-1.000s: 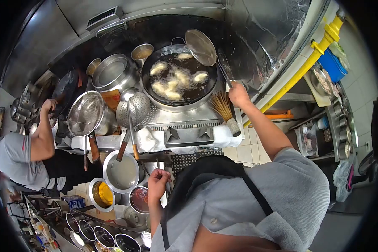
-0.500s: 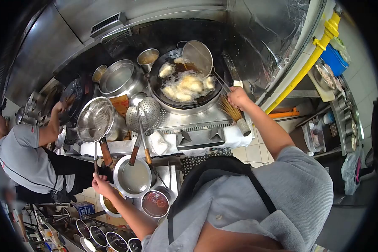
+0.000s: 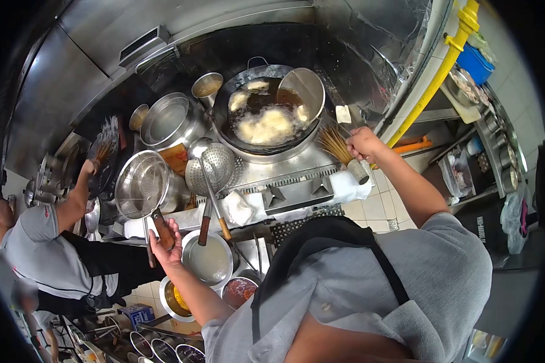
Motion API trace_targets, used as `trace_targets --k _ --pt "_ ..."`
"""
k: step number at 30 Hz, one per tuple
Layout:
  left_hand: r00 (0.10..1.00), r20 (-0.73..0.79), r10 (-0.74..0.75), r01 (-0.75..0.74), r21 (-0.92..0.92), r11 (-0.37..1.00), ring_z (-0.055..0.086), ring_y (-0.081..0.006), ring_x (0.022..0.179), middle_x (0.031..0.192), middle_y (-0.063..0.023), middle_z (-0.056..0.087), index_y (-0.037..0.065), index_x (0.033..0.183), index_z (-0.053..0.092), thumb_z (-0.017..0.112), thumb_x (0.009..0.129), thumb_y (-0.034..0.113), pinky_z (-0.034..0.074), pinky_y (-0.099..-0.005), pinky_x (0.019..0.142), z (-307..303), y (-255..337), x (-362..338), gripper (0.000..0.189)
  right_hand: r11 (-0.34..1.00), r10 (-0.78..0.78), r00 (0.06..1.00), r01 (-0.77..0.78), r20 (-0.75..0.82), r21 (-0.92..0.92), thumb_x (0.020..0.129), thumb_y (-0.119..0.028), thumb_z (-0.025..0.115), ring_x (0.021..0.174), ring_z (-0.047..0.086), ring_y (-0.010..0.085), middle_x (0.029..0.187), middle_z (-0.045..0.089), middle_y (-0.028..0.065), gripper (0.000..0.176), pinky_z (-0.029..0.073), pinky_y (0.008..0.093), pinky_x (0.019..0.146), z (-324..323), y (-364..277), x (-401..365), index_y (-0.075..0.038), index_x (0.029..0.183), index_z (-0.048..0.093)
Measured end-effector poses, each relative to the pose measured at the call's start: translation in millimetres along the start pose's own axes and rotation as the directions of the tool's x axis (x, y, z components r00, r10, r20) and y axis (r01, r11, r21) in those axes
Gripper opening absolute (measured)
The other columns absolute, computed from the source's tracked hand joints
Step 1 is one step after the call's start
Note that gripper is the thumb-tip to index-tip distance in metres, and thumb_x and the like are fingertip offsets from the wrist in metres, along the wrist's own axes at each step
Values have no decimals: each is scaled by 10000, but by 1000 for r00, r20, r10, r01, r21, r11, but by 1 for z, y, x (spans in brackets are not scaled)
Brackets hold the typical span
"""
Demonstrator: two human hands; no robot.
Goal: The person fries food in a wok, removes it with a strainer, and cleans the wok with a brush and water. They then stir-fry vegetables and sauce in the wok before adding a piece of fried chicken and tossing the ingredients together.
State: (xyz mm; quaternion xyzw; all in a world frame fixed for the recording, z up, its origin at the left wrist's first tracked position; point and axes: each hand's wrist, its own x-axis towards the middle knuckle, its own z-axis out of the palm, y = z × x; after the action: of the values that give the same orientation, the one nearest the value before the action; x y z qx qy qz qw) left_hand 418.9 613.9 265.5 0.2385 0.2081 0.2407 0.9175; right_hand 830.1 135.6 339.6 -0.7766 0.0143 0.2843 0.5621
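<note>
My right hand (image 3: pixel 364 144) is closed on the handle of a round mesh skimmer (image 3: pixel 301 94), whose bowl is tilted over the right side of an oil-filled wok (image 3: pixel 224 124). Pale battered pieces (image 3: pixel 266 127) bubble in the oil. Just below my right hand is a bamboo brush (image 3: pixel 334 145). My left hand (image 3: pixel 168 245) is palm up with its fingers apart, beside the wooden handle (image 3: pixel 163 231) below a large wire strainer (image 3: pixel 142 183); whether it touches this handle is hard to tell.
A perforated ladle (image 3: pixel 217 166) lies left of the wok. Steel pots (image 3: pixel 166 121) stand behind it. Below are a bowl of pale liquid (image 3: pixel 207 261) and one of red liquid (image 3: pixel 240 291). A co-worker (image 3: pixel 48 242) works at the far left. A yellow pipe (image 3: pixel 427 100) slants along the right.
My left hand has loosened from the thin strainer handle and opened. My right hand and the skimmer have moved right and down, and the skimmer bowl is lower over the wok. The view has shifted slightly.
</note>
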Motion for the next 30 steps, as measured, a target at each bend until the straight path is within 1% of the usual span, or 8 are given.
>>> trace_targets --k 1,6,8,13,16,21,25,30 --pt "1000 -4 -9 9 -15 1000 604 -308 1018 1166 -188 587 -28 1230 476 455 900 518 556 -407 765 -1 0 -1 637 989 80 996 -84 41 123 848 -41 495 391 422 124 553 487 38 56 321 269 327 4 -2 -3 -7 809 517" --pt "998 -49 46 -48 -31 998 581 -351 1054 1188 -218 561 -55 1238 455 467 890 525 537 -464 828 2 -7 -17 677 929 204 953 -261 225 262 862 -27 465 399 405 88 540 463 26 178 291 234 327 23 -6 21 -20 685 486" --pt "986 -150 77 -80 -13 997 573 -367 1060 1186 -232 549 -73 1239 442 478 883 532 530 -468 841 3 -8 -26 703 906 223 936 -302 273 296 867 -27 459 403 410 81 542 464 25 213 293 224 326 35 -9 41 -20 655 478" --pt "973 -155 173 -168 46 985 538 -363 1114 1200 -233 530 -78 1236 413 511 870 532 501 -466 884 -11 -12 -50 718 943 90 955 -172 281 284 862 -30 485 409 416 75 558 492 35 171 308 214 317 63 2 99 -21 691 497" --pt "957 -235 167 -168 14 986 516 -356 1154 1254 -240 507 -72 1259 407 490 887 511 468 -465 937 -17 -15 -69 696 960 35 956 -114 292 257 859 -19 496 411 416 74 576 508 43 149 301 220 314 70 0 97 -33 710 494" --pt "931 -295 217 -208 63 976 536 -343 1137 1255 -241 509 -84 1220 420 492 887 515 476 -464 926 -17 -25 -93 690 964 9 919 -112 395 240 872 -28 502 411 412 75 582 494 41 139 291 225 312 60 3 91 -43 736 480" --pt "938 -274 212 -196 84 977 536 -355 1125 1239 -237 514 -76 1235 411 490 881 538 479 -472 914 -16 -29 -92 712 988 0 879 -72 477 134 887 -48 498 407 408 73 599 484 31 104 294 231 307 40 6 87 -46 787 470" --pt "971 -202 127 -123 30 992 522 -378 1129 1220 -245 516 -69 1254 406 498 875 540 474 -491 912 8 -21 -66 723 999 -49 893 43 448 22 886 -52 495 399 417 81 603 499 28 61 318 243 309 15 -14 41 5 902 511"
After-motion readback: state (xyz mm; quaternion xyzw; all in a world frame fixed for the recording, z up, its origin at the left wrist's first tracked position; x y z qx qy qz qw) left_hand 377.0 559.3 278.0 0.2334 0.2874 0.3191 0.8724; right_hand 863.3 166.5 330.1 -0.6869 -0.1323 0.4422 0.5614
